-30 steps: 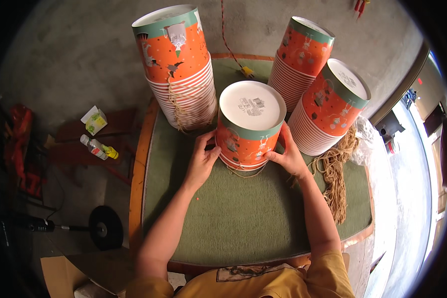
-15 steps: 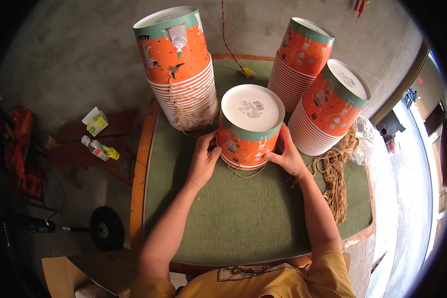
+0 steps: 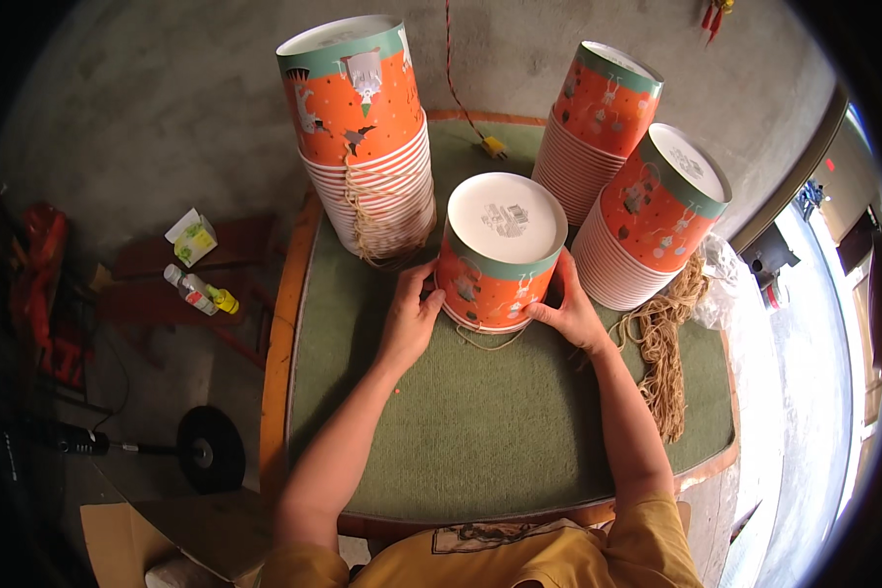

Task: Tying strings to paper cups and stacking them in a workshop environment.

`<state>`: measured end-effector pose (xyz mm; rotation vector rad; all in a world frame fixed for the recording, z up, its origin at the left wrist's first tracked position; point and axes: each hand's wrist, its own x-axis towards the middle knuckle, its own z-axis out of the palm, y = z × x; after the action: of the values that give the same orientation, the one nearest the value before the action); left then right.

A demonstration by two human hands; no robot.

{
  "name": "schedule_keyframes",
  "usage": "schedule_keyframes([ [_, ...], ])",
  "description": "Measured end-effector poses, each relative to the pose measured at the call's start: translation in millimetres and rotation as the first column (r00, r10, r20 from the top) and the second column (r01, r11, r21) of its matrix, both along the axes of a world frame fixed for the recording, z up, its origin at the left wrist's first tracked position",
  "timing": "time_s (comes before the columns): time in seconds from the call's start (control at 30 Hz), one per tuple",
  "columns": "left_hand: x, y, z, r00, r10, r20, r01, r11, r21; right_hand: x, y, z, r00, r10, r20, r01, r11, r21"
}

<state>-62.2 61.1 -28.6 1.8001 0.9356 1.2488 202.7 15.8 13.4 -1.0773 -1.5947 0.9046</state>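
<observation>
A short stack of upside-down orange paper cups point(image 3: 495, 265) with a teal band and white base stands in the middle of the green-covered table point(image 3: 480, 431). My left hand point(image 3: 412, 318) presses against its lower left side and my right hand point(image 3: 573, 312) holds its lower right side. A thin loop of twine point(image 3: 485, 341) lies under the stack's front edge, between my hands.
A tall cup stack tied with twine point(image 3: 367, 147) stands at the back left, two more tall stacks point(image 3: 598, 108) point(image 3: 652, 220) at the back right. A bundle of loose twine point(image 3: 661, 343) lies at the right. Small bottles point(image 3: 198, 292) and a black disc point(image 3: 211, 449) lie on the floor to the left.
</observation>
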Motion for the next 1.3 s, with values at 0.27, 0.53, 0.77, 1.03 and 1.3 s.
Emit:
schedule_keyframes([
  [0.27,-1.6,-3.2,5.2,0.997,0.070,-0.021,-0.070,0.998,-0.001,3.6,-6.0,7.3,1.000,-0.002,0.019,0.002,1.000,0.010],
  [0.53,-4.2,6.6,8.6,0.866,0.497,0.055,-0.499,0.856,0.136,-29.1,17.1,106.2,0.984,-0.167,-0.064,0.179,0.900,0.398],
  [0.77,-35.2,30.4,23.2,0.866,0.500,-0.005,-0.476,0.828,0.296,-103.9,116.2,177.4,0.999,0.022,0.031,-0.030,0.957,0.289],
  [1.03,-35.6,32.5,21.3,0.889,0.450,-0.080,-0.416,0.869,0.270,-148.9,182.2,183.9,0.984,0.148,-0.099,-0.117,0.957,0.265],
  [1.3,-37.4,33.6,22.8,0.883,0.464,-0.070,-0.427,0.856,0.289,-156.1,188.3,185.5,0.957,0.231,-0.174,-0.159,0.923,0.350],
])
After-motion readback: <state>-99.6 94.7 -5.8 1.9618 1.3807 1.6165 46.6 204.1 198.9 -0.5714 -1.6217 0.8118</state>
